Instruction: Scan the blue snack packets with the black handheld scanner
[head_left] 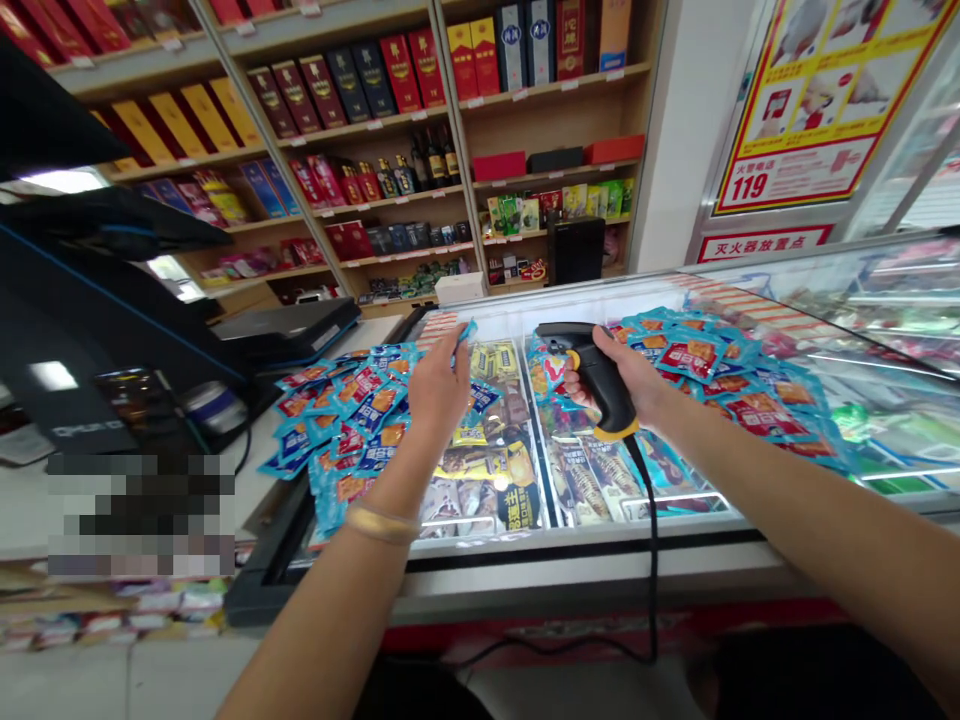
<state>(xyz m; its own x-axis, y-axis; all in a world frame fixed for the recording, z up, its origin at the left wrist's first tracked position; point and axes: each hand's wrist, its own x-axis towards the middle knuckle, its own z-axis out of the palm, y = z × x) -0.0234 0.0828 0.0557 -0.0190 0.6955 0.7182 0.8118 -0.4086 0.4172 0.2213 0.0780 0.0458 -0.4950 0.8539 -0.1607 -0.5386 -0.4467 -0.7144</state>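
Note:
My left hand [441, 390] is raised above a chest freezer's glass lid [480, 540], its fingertips pinching a small blue snack packet [466, 333]. Under that hand spreads a heap of blue snack packets [349, 420] with red labels. My right hand [609, 375] grips a black and yellow handheld barcode scanner [600, 375], whose black cord [651, 540] hangs over the freezer's front edge. A second heap of the blue packets [720, 370] lies on the lid to the right of the scanner. Boxed and bagged frozen foods show beneath the glass.
Wooden shelves [360, 170] of boxed liquor and bottles stand behind the freezer. A black checkout terminal [112, 320] and counter [45, 500] fill the left side, partly pixelated. A glass display case [885, 330] stands at the right, below a red and yellow poster [817, 100].

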